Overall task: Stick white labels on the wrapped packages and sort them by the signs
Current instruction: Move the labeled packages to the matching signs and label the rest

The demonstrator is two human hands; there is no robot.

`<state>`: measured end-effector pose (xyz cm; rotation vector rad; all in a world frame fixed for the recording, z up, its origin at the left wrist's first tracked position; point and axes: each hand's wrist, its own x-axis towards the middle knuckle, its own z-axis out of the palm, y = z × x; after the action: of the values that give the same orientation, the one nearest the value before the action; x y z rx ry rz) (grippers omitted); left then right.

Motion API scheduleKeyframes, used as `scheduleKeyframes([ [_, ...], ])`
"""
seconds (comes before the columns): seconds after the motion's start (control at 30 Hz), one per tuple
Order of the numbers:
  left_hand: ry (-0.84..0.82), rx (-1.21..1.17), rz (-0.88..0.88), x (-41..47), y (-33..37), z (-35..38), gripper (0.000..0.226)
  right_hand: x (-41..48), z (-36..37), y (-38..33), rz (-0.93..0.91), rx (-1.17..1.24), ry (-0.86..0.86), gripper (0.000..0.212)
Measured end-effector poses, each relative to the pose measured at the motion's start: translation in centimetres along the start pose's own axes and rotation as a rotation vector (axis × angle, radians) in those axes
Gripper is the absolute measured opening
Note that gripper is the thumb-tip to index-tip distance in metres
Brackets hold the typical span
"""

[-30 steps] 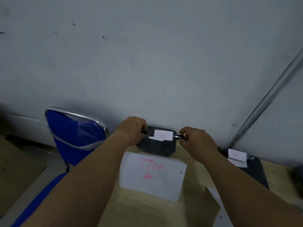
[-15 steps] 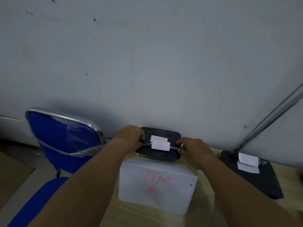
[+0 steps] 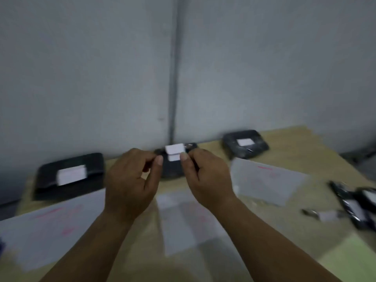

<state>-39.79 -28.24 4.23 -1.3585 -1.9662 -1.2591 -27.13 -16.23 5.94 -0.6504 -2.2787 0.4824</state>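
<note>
Two hands are drawing back: my left hand (image 3: 130,180) and right hand (image 3: 205,178), fingers loosely curled and apparently empty, are leaving the labelled package (image 3: 70,187) left of them, sorted behind its sign (image 3: 50,222). A second package (image 3: 173,169) is lying just beyond my fingers, more packages (image 3: 354,202) crowding the tabletop (image 3: 295,143) far right.

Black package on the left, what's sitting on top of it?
A white label lies on top of the left black package. Blur hides any writing on it, and the package covers whatever is underneath.
</note>
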Motion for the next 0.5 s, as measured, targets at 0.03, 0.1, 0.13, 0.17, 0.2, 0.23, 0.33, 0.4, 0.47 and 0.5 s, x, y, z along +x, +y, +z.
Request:
scheduleKeyframes([
  [0.03, -0.025, -0.045, 0.035, -0.4, 2.2, 1.8, 0.03, -1.2, -2.0, 1.7, 0.014, -0.003, 0.048, 0.036],
  [0.1, -0.094, -0.167, 0.106, -1.3, 7.0, 5.6, 0.035, -3.8, -6.2, 5.6, 0.057, -0.034, 0.154, 0.036],
  [0.13, -0.142, -0.232, 0.13, -1.7, 9.2, 7.2, 0.038, -5.1, -8.0, 7.4, 0.079, -0.05, 0.201, 0.037],
  [0.17, -0.199, -0.293, 0.151, -2.2, 11.5, 8.9, 0.04, -6.6, -9.7, 9.2, 0.108, -0.067, 0.242, 0.038],
  [0.2, -0.255, -0.346, 0.177, -2.8, 13.8, 10.7, 0.041, -8.1, -11.5, 11.1, 0.142, -0.085, 0.275, 0.039],
  [0.23, -0.308, -0.385, 0.199, -3.3, 15.9, 12.5, 0.04, -9.5, -13.2, 12.9, 0.175, -0.104, 0.298, 0.039],
  [0.33, -0.41, -0.442, 0.235, -4.8, 21.5, 17.1, 0.034, -13.8, -17.8, 17.8, 0.272, -0.18, 0.317, 0.04],
  [0.4, -0.446, -0.453, 0.252, -5.6, 24.4, 19.7, 0.029, -16.4, -20.3, 20.4, 0.324, -0.224, 0.31, 0.042],
  [0.47, -0.498, -0.451, 0.256, -6.3, 26.6, 22.2, 0.025, -18.5, -22.6, 22.8, 0.373, -0.241, 0.307, 0.044],
  [0.5, -0.533, -0.441, 0.249, -6.6, 27.5, 23.4, 0.023, -19.3, -23.6, 24.0, 0.4, -0.248, 0.3, 0.044],
])
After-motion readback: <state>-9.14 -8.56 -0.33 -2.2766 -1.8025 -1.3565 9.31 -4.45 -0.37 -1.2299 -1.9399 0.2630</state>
